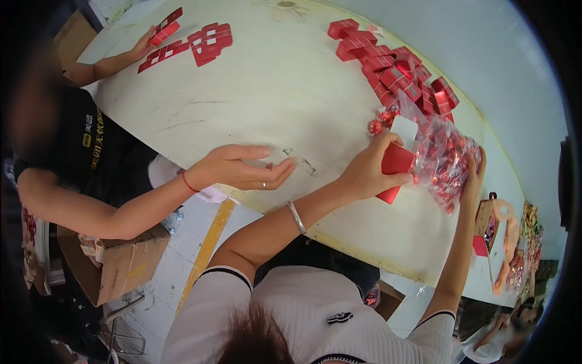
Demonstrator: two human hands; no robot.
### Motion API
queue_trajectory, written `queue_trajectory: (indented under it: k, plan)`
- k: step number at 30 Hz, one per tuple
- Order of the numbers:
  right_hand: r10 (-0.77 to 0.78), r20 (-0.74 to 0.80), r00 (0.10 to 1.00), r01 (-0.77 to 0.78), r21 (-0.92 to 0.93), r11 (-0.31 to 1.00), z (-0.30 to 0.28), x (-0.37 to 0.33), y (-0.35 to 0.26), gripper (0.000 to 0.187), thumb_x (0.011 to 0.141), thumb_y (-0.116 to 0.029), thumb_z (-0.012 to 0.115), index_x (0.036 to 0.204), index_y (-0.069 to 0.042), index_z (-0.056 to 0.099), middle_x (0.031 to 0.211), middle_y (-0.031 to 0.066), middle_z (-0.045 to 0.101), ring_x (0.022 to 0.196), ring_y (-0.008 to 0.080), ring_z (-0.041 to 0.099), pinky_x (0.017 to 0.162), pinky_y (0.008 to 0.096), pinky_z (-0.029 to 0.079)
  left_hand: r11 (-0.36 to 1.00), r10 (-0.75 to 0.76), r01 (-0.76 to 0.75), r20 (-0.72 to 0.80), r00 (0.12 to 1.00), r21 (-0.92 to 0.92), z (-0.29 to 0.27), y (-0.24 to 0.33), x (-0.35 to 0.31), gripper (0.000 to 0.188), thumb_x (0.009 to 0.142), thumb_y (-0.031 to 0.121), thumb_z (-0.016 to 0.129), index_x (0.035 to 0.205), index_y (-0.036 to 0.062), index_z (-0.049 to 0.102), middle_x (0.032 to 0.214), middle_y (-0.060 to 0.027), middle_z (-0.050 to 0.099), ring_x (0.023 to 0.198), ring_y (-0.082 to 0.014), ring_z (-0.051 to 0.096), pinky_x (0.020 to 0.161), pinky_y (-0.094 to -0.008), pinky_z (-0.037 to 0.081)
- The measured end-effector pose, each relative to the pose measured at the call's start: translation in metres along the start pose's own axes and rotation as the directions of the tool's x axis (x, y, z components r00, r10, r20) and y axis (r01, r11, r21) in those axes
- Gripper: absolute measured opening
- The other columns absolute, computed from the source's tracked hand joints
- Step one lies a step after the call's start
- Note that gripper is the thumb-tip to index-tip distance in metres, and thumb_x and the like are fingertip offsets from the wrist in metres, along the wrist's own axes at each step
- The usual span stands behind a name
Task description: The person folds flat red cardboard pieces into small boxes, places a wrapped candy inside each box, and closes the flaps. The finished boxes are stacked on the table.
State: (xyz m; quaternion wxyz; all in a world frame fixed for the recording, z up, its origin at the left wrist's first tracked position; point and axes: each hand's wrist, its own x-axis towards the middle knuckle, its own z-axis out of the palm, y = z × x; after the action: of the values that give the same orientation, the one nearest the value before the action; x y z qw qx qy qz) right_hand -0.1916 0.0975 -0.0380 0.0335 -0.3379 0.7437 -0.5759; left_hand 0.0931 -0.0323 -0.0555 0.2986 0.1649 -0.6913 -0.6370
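Observation:
My left hand (365,172), a silver bangle on its wrist, is closed around a small red box (398,159). The box's white flap (404,131) stands open at the top. Against the box rests a clear plastic bag (445,159) full of shiny red wrapped pieces, which look like candies. My right hand (473,177) grips the bag's right side, its fingers partly hidden behind the plastic. Some loose shiny red pieces (375,127) lie on the table beside the bag's mouth.
A heap of red boxes (394,76) lies along the table's far right. At left, a co-worker's hand (245,168) reaches over the pale table (254,91); their other hand (144,47) holds a red carton near flat red cartons (210,43). A cardboard box (130,267) sits below.

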Motion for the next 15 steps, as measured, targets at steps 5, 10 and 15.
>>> queue_trajectory:
  k: [5,10,15]
  plan:
    - [-0.075,-0.026,0.997,0.075,0.003,0.997,0.052,-0.003,0.008,0.064,0.081,-0.035,0.060,0.129,0.000,0.035,0.131,0.0162,0.037,0.116,0.0254,0.040,0.097,0.0338,0.031,0.996,0.050,-0.067,-0.281,0.959,-0.052,-0.033,-0.016,0.012,0.056,0.065,0.021,0.076,0.106,0.0057,0.040,0.099,-0.0089,0.047,0.094,-0.0193,0.048,0.082,-0.0319,0.042]
    - [-0.062,-0.037,0.997,0.063,0.036,0.997,0.073,0.019,0.000,0.059,0.079,-0.032,0.062,0.124,0.001,0.042,0.121,0.0186,0.046,0.110,0.0252,0.045,0.093,0.0332,0.035,0.984,0.004,-0.062,-0.327,0.945,-0.166,-0.061,0.004,0.020,0.051,0.072,0.013,0.072,0.107,0.0061,0.035,0.094,-0.0076,0.050,0.081,-0.0134,0.055,0.064,-0.0273,0.050]
    - [0.155,0.028,0.988,-0.157,0.136,0.978,0.037,0.040,0.028,0.054,0.079,-0.027,0.060,0.121,0.003,0.045,0.111,0.0175,0.053,0.096,0.0204,0.054,0.081,0.0292,0.044,0.995,0.098,-0.102,-0.173,0.980,-0.014,-0.029,-0.008,0.025,0.059,0.069,0.018,0.075,0.109,0.0089,0.033,0.096,-0.0075,0.049,0.081,-0.0143,0.056,0.064,-0.0279,0.050]
